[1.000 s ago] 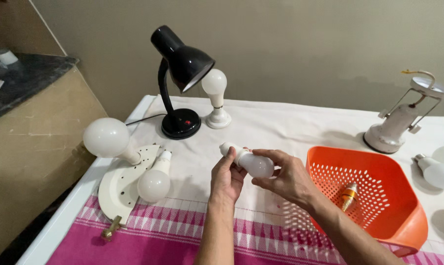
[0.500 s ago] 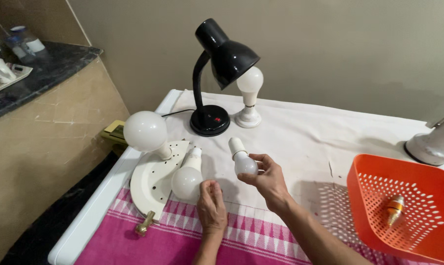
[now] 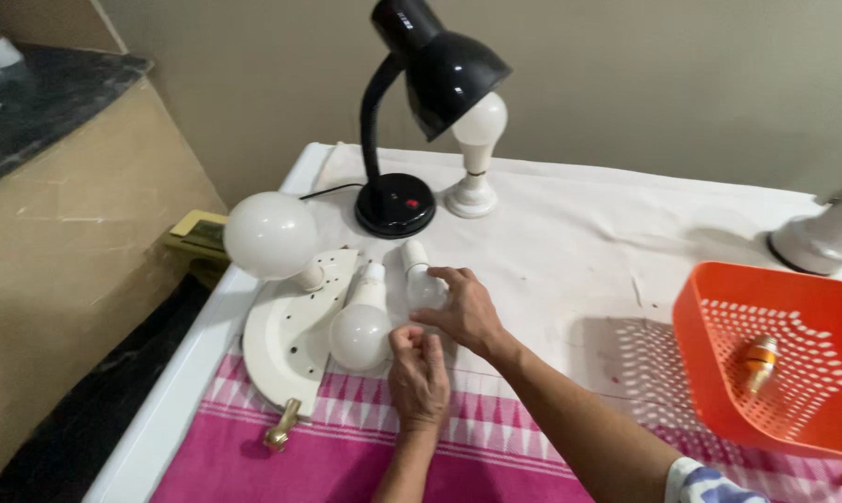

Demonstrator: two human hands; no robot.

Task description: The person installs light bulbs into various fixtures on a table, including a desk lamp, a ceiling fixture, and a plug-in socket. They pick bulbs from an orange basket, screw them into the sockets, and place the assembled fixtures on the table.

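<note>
1. White bulb (image 3: 422,282) lies low over the worktop (image 3: 579,242), beside the cream fixture plate (image 3: 291,331); my right hand (image 3: 465,312) has its grip closed around it.
2. Left hand (image 3: 417,377) just below, fingers curled, grasping nothing I can see.
3. Black desk lamp (image 3: 412,112) behind; orange basket (image 3: 775,368) well apart, right.

Two bare forearms are seen entering from the lower edge, at about six o'clock and five o'clock. The left hand (image 3: 418,377) is bare; no ring, watch or glove is worn on it, and no sleeve is seen on its forearm. The right hand (image 3: 465,312) is likewise bare. On the right arm, at five o'clock near the frame's edge, the hem of a short sleeve (image 3: 705,482) is seen, white with blue patches.
</note>
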